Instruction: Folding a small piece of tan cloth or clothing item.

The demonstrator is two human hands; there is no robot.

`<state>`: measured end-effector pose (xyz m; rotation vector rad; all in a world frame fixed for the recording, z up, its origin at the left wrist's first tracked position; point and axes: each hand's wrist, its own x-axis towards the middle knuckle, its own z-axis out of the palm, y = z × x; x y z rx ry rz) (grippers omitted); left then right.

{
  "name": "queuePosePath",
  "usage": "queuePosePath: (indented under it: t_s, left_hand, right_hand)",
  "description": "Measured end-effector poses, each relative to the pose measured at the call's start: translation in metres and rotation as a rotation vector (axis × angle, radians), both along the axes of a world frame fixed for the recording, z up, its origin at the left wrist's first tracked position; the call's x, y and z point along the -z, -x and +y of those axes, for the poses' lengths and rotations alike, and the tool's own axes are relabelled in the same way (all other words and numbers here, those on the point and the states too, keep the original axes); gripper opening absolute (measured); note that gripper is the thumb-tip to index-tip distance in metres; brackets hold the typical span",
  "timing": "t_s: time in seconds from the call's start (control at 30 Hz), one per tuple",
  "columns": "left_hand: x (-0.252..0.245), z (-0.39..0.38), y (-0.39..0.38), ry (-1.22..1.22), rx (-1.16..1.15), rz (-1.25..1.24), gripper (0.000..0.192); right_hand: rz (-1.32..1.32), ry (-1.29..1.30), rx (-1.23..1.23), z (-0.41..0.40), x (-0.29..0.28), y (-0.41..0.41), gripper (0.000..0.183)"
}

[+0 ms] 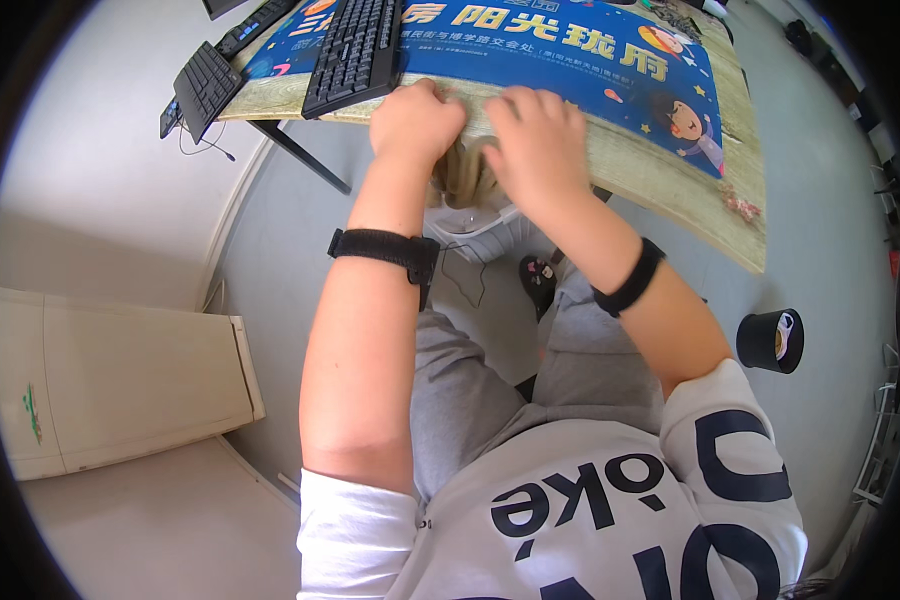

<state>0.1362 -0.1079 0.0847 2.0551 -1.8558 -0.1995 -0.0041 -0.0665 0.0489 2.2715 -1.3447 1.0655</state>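
Observation:
My left hand (418, 124) is curled into a fist at the front edge of the wooden-topped table (615, 150); whatever its fingers hold is hidden. Just right of it, my right hand (541, 146) is slightly blurred, its fingers bent and spread over the edge. Between and below both hands hangs a tan, looped bundle of soft material (463, 176), partly covered by the hands. A clear plastic container (469, 220) shows beneath that bundle, in front of my knees.
A black keyboard (352, 60) lies on a blue printed mat (570, 75). Another keyboard (208, 86) juts past the table's left end. A small pink item (742, 204) sits near the right corner. Also around me are a black bin (769, 341) and a pale cabinet (135, 375).

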Motion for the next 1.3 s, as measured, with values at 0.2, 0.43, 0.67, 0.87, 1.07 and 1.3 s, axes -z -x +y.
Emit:
queuePosePath:
  t_s: [0.2,0.43,0.67,0.87,1.07,1.3]
  left_hand:
    - [-0.005,0.003,0.002,-0.025,-0.015,0.006,0.038]
    - [-0.001,-0.003,0.003,-0.015,-0.027,0.001,0.037]
    - [-0.004,0.002,-0.003,-0.048,-0.028,-0.007,0.037]
    - [0.001,-0.004,0.000,0.006,-0.032,0.034,0.034]
    - [0.001,-0.001,-0.001,-0.005,-0.014,0.003,0.037]
    - [-0.006,0.003,0.002,-0.027,-0.006,0.001,0.039]
  right_hand:
    - [0.018,-0.068,0.058,0.019,0.002,0.038,0.041]
    - [-0.065,-0.035,-0.002,-0.014,0.006,-0.016,0.041]
    - [-0.031,-0.119,0.023,0.012,0.004,0.023,0.042]
    - [-0.030,-0.116,0.038,-0.002,0.002,0.000,0.046]
    - [-0.052,-0.163,0.072,-0.005,0.003,-0.004,0.048]
    - [-0.017,-0.191,0.134,0.013,-0.005,0.047,0.055]
